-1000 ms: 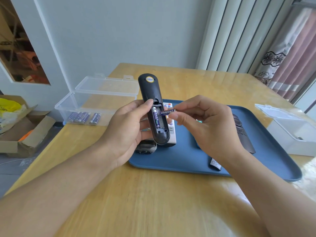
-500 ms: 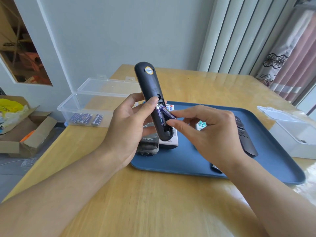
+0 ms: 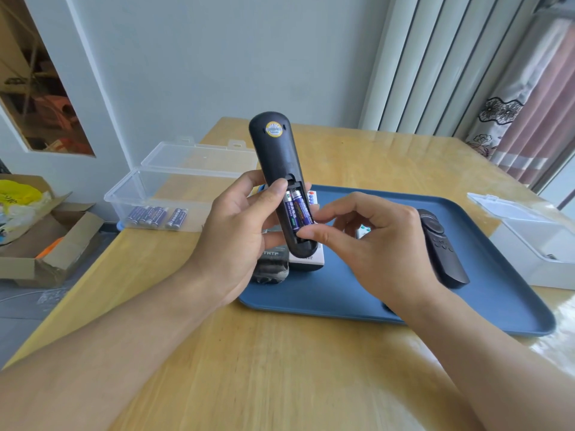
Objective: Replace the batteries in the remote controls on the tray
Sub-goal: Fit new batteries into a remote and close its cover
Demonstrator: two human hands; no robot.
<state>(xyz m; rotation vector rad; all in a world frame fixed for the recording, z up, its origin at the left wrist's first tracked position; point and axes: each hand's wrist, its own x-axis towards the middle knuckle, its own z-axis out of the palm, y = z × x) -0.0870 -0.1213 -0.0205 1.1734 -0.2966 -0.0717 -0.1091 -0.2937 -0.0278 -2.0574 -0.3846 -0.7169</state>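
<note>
My left hand [image 3: 236,237] grips a black remote [image 3: 277,150] and holds it upright above the blue tray [image 3: 357,293], back side toward me. Its battery compartment is uncovered and two purple batteries [image 3: 297,209] lie in it side by side. My right hand [image 3: 373,244] has thumb and forefinger pinched on the lower end of the right battery. A second black remote [image 3: 441,250] lies on the tray to the right. A white remote [image 3: 308,259] and a dark object marked THTF [image 3: 270,265] lie on the tray under the held remote.
A clear plastic box [image 3: 161,194] with its lid open stands at the table's left edge and holds several purple batteries [image 3: 155,216]. A white open box [image 3: 535,241] stands right of the tray. A cardboard box [image 3: 46,244] sits on the floor at left.
My right hand brought the second battery from across the remote into the compartment, where it now lies beside the first. My left hand tilted the remote more upright and lifted it slightly.
</note>
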